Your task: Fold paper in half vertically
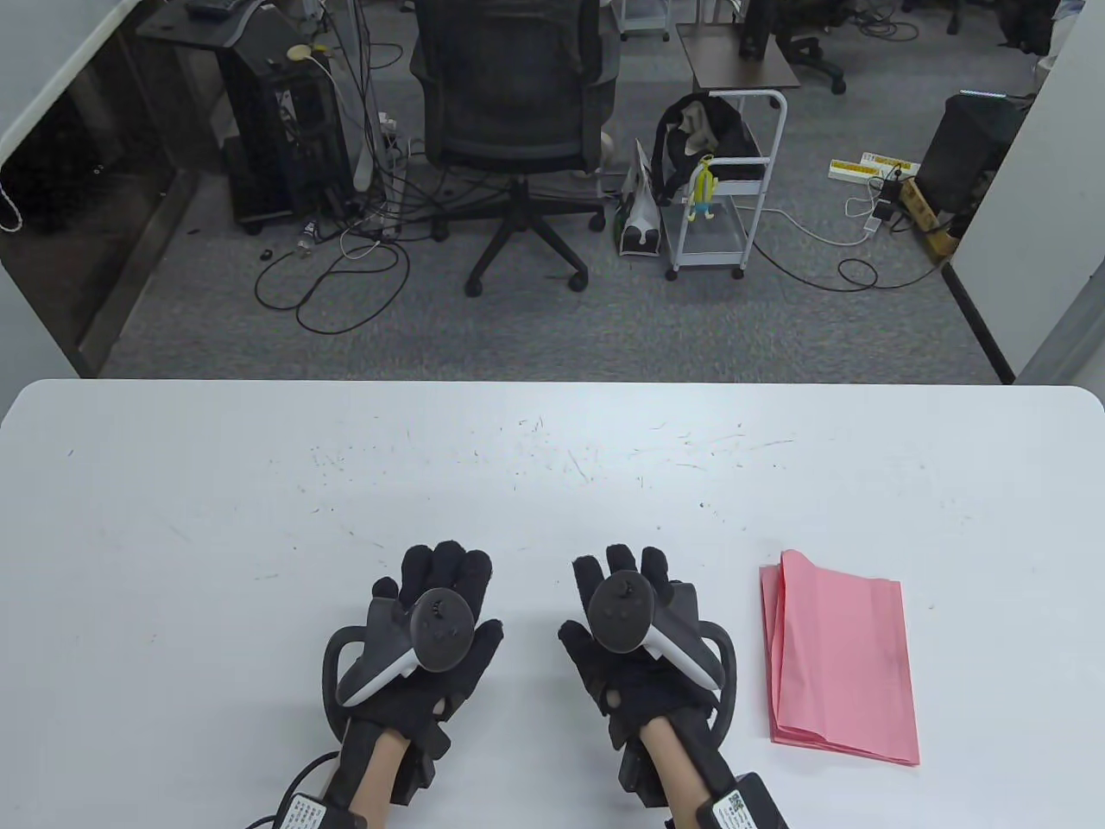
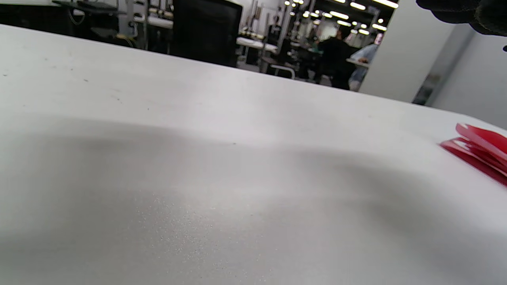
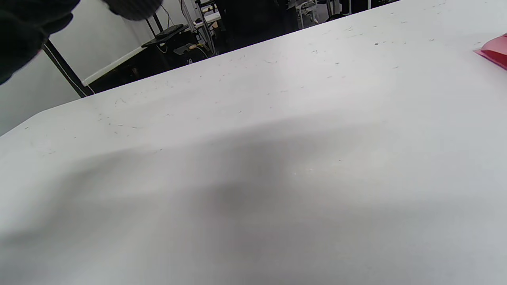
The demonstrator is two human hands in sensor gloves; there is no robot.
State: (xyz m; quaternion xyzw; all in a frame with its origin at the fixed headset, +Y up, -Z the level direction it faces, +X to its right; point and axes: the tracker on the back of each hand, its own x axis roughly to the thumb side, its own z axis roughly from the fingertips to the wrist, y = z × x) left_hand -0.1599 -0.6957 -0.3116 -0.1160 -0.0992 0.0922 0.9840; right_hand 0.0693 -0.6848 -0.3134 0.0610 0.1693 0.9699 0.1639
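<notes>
A pink paper (image 1: 839, 663), folded into a tall narrow stack with loose edges on its left side, lies on the white table (image 1: 552, 484) at the near right. My left hand (image 1: 432, 604) rests on the table at the near middle, fingers stretched forward, holding nothing. My right hand (image 1: 634, 604) rests beside it, fingers stretched forward, empty, a short gap left of the paper. The paper shows as a red corner at the right edge of the left wrist view (image 2: 481, 150) and of the right wrist view (image 3: 495, 51).
Beyond the table's far edge stand an office chair (image 1: 518, 129), a white cart (image 1: 729, 190) and a computer tower (image 1: 276, 129), with cables on the floor. The table top carries only faint scratches.
</notes>
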